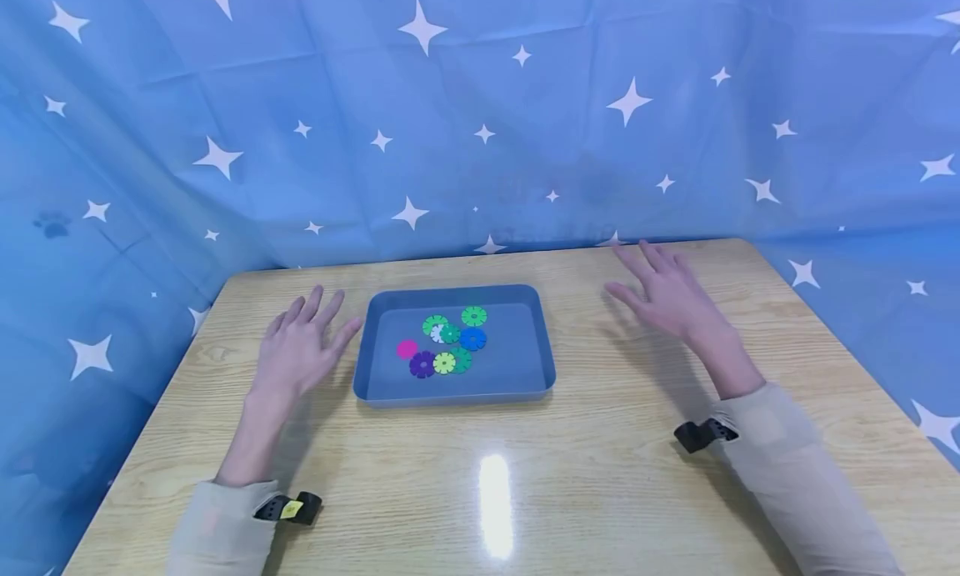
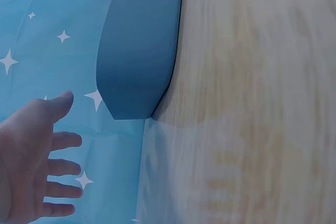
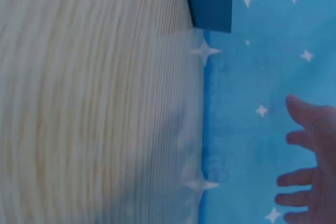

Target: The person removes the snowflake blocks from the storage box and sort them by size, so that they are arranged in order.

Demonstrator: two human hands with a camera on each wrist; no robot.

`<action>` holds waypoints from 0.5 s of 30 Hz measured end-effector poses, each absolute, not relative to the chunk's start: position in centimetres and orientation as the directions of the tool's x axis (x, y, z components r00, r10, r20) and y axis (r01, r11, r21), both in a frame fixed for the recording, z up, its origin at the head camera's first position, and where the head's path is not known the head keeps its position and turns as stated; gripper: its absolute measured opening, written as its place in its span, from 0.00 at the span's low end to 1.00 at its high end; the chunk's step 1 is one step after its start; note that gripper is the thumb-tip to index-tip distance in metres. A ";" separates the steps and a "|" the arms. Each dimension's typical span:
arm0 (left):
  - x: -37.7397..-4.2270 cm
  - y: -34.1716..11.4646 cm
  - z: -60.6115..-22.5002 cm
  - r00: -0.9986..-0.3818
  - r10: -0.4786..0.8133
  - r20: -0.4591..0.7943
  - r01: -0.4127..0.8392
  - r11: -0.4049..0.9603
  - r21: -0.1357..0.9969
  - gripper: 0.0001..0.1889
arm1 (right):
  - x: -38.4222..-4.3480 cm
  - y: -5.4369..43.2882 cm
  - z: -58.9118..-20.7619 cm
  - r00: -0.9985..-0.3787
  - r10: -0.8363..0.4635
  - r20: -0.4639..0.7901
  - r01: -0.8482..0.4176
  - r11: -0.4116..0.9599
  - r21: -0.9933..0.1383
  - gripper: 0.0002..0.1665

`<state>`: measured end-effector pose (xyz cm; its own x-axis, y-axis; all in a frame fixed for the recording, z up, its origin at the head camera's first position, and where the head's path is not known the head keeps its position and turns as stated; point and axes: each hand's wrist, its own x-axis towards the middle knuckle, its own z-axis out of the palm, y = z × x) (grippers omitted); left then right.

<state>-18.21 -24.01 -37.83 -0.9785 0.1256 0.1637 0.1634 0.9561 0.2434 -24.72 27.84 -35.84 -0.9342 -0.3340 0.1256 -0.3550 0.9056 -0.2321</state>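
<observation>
A shallow blue-grey tray (image 1: 510, 376) sits on the table with several notched plastic discs in it. Among them are a purple disc (image 1: 422, 364), a pink disc (image 1: 407, 349), a blue disc (image 1: 472, 338), a yellow-green disc (image 1: 444, 363) and a green disc (image 1: 474, 316); some overlap. My left hand (image 1: 298, 348) is held just left of the tray, fingers spread and holding nothing; the left wrist view shows the tray's side (image 2: 139, 51) beyond the thumb. Farther off on the right, my right hand (image 1: 670, 297) hovers with fingers extended, also holding nothing.
The wooden table (image 1: 600, 476) ends at the back against a blue curtain (image 1: 480, 142) with white stars. Each sleeve cuff carries a small black wrist camera, one on the left (image 1: 300, 508) and one on the right (image 1: 705, 434).
</observation>
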 end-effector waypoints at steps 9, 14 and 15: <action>-18.5 -23.1 -38.3 -0.978 0.128 0.162 0.176 0.927 0.332 0.37 | -24.9 25.2 -36.0 -0.913 -0.377 0.155 -0.408 0.839 -0.361 0.43; -18.6 -22.8 -38.5 -0.991 0.108 0.078 0.130 0.914 0.385 0.42 | -24.9 23.5 -36.0 -0.898 -0.411 0.154 -0.437 0.803 -0.405 0.42; -18.7 -22.7 -38.5 -0.992 0.108 0.068 0.126 0.913 0.389 0.42 | -24.9 23.1 -35.9 -0.896 -0.418 0.153 -0.442 0.796 -0.414 0.42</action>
